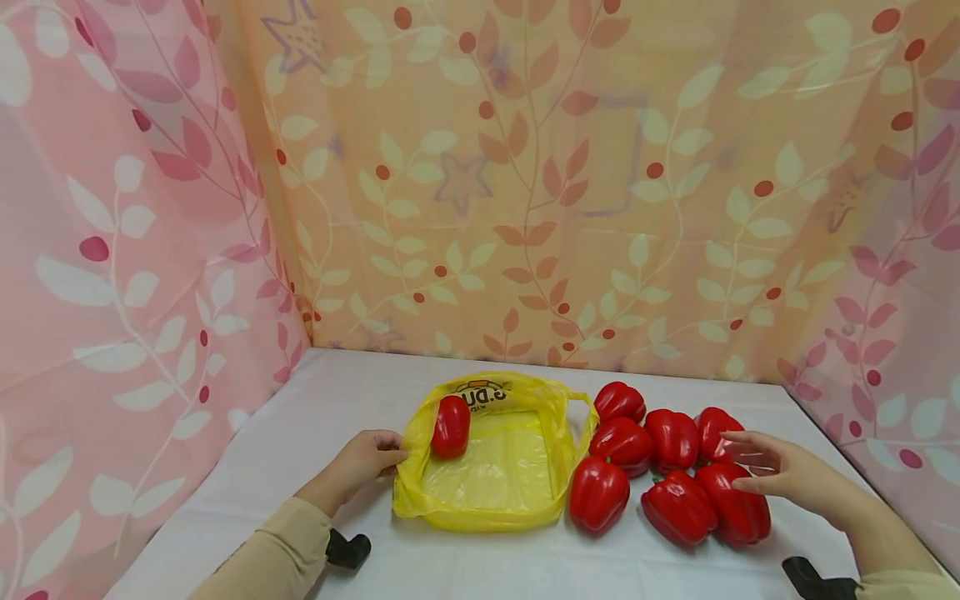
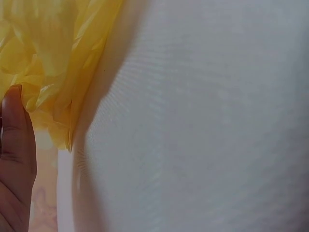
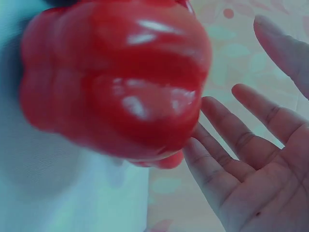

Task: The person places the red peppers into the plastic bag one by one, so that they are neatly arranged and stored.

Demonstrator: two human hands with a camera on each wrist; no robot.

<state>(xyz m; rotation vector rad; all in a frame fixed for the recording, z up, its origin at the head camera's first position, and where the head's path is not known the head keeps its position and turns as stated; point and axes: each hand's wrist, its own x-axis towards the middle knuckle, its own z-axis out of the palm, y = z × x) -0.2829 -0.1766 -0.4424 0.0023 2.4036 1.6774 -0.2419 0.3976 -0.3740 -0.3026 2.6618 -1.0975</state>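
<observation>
Head view, left hand: the left hand is seen at the left rim of the yellow bag, its fingers curled onto the plastic edge, which is pinched.
Head view, bag: the yellow bag is spread open near the front edge of the white table, left of the middle; one red pepper lies inside it by its back left corner.
Head view, right hand: the right hand is held over the loose peppers, fingers straight and spread, nothing gripped; its fingertips are just above the rightmost ones.
Head view, loose peppers: seven red peppers are clustered just right of the bag, toward the right edge of the table, many touching each other.
Left wrist view: a fingertip is pressed against crumpled yellow plastic above the white table surface.
Right wrist view: the open palm is shown with fingers wide apart, just beside a blurred red pepper; whether they touch cannot be told.
</observation>
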